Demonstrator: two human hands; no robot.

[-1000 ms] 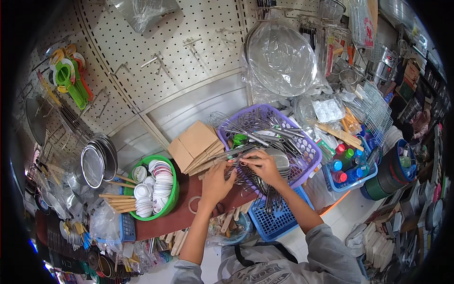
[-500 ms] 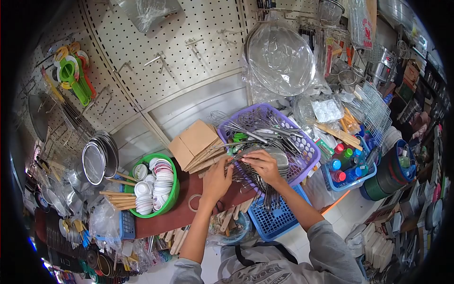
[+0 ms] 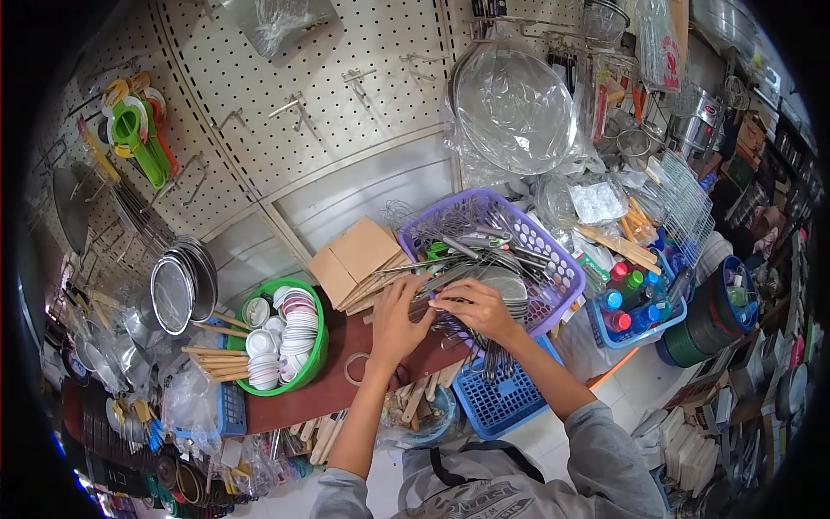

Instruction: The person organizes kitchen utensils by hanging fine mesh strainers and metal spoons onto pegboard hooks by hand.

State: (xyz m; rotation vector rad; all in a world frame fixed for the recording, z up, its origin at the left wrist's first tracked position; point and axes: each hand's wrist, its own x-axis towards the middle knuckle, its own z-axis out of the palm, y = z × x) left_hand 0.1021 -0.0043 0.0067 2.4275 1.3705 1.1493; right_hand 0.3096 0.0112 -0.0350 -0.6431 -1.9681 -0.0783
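My left hand (image 3: 401,323) is at the near left edge of the purple basket (image 3: 566,304), its fingers bent beside metal utensils. My right hand (image 3: 476,306) is just right of it, with thumb and fingers pinched together over the basket's near edge. What either hand grips is too small to make out. Metal utensils (image 3: 497,246) lie heaped in the basket, partly hidden by my hands. Brown cardboard pieces (image 3: 356,259) are stacked left of the basket. A roll of tape (image 3: 355,369) lies on the red-brown table (image 3: 337,394).
A green basket (image 3: 322,346) with small white bowls and wooden-handled tools stands at the left. Below the purple basket is a blue basket (image 3: 501,398). Bottles in a light-blue basket (image 3: 644,337) are at the right. Strainers (image 3: 173,294) hang at the left.
My left hand's fingers have spread somewhat, and my right hand has shifted slightly left and down. The long utensils near my fingers lie differently in the purple basket.
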